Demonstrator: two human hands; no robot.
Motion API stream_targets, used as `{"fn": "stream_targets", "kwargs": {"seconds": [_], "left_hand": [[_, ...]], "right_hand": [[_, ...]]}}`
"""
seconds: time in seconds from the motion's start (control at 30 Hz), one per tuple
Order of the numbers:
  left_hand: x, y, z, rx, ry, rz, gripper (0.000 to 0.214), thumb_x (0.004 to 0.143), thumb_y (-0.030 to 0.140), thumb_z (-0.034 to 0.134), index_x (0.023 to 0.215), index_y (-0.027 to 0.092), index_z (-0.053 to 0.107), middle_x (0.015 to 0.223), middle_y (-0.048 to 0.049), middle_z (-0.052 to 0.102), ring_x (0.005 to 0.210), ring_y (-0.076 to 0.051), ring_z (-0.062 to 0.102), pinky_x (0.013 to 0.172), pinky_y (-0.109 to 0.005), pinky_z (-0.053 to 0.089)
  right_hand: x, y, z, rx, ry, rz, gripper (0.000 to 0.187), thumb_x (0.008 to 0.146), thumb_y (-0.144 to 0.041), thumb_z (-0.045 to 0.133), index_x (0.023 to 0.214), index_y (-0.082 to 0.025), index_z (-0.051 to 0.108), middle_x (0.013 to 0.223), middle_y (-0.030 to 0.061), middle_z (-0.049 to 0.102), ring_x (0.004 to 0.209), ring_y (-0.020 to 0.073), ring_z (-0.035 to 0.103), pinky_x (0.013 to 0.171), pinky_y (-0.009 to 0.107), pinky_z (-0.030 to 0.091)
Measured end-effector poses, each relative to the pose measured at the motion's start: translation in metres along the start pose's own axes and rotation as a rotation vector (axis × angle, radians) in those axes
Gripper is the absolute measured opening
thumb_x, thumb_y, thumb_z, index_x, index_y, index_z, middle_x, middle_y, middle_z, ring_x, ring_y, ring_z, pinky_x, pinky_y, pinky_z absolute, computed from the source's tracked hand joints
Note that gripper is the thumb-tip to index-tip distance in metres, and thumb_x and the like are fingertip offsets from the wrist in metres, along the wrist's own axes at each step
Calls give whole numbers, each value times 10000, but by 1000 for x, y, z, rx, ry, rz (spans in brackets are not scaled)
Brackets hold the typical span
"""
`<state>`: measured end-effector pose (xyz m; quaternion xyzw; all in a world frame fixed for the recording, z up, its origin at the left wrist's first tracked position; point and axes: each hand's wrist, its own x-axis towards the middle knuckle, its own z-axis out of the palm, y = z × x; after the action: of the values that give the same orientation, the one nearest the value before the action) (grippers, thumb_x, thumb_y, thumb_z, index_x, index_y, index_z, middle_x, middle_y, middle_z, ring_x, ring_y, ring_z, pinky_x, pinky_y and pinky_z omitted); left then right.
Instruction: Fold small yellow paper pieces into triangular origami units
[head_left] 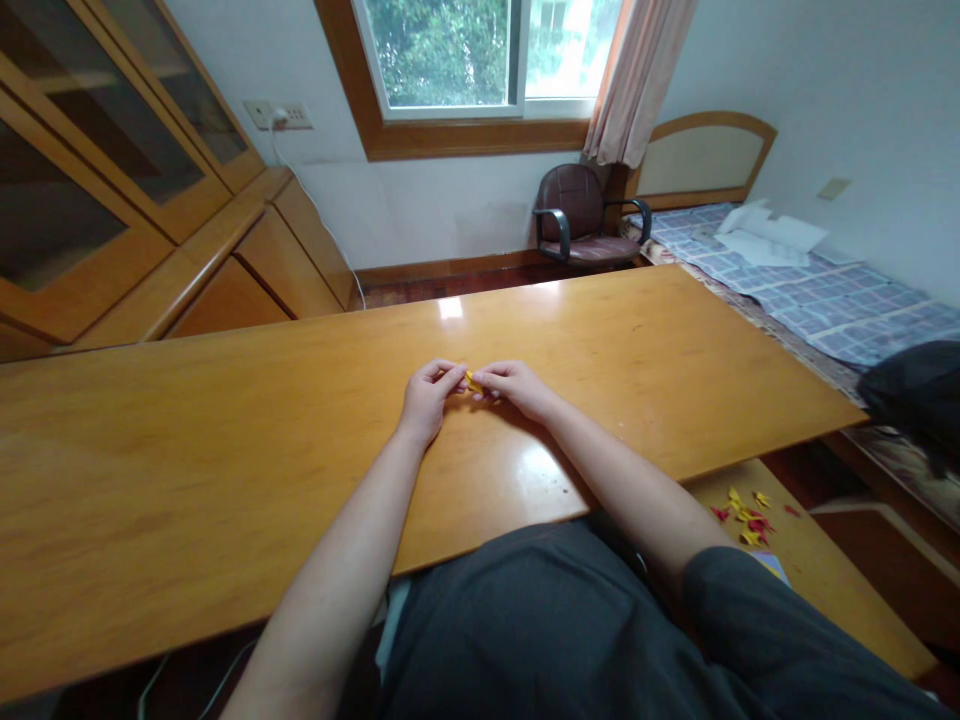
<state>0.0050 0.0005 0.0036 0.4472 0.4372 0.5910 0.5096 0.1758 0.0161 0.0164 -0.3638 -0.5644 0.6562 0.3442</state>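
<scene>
Between my two hands is a small folded piece of yellow paper [473, 381], held just above the wooden table [225, 450]. My left hand [433, 397] pinches its left side with thumb and fingers. From the other side, my right hand [515, 386] grips it between thumb and fingertips. The fingers cover most of the paper, so its full shape is hidden. Several small yellow and red folded paper pieces [746, 517] lie in a loose pile on a lower wooden surface to my right.
A lower wooden board [832, 560] juts out at right, below the tabletop. Beyond the table stand a maroon armchair [574, 215] and a bed [847, 290] with papers on it. A black bag [919, 400] rests on the bed's near side. Glass-door cabinets [112, 120] line the left.
</scene>
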Motion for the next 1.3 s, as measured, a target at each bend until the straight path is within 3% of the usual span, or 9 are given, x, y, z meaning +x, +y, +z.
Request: {"fn": "stream_targets", "kwargs": {"seconds": [0.6, 0.87, 1.03, 1.3], "left_hand": [[0, -4, 0, 25, -14, 0, 256, 682, 383, 786, 705, 162, 659, 647, 9, 642, 608, -101, 585, 647, -228, 496], [-1, -3, -1, 62, 4, 21, 269, 683, 406, 777, 723, 163, 668, 653, 5, 645, 621, -111, 587, 658, -242, 496], [-1, -1, 2, 71, 4, 17, 275, 673, 410, 780, 694, 162, 664, 636, 7, 636, 603, -109, 575, 645, -241, 490], [1, -5, -1, 40, -5, -4, 274, 692, 411, 769, 750, 156, 687, 659, -3, 644, 622, -113, 584, 651, -238, 494]], "right_hand": [[3, 5, -1, -128, 96, -95, 413, 703, -518, 714, 749, -108, 723, 616, 8, 629, 560, 92, 493, 536, 212, 384], [3, 5, 1, -71, 52, -35, 462, 711, -545, 709, 887, -119, 740, 713, 43, 700, 581, 100, 543, 542, 206, 375], [4, 6, 0, -108, 68, -68, 454, 707, -536, 712, 849, -107, 746, 697, 46, 696, 563, 92, 503, 542, 213, 382], [3, 4, 1, -132, 106, -115, 379, 701, -479, 723, 784, -110, 741, 682, 43, 695, 608, 114, 551, 615, 236, 421]]}}
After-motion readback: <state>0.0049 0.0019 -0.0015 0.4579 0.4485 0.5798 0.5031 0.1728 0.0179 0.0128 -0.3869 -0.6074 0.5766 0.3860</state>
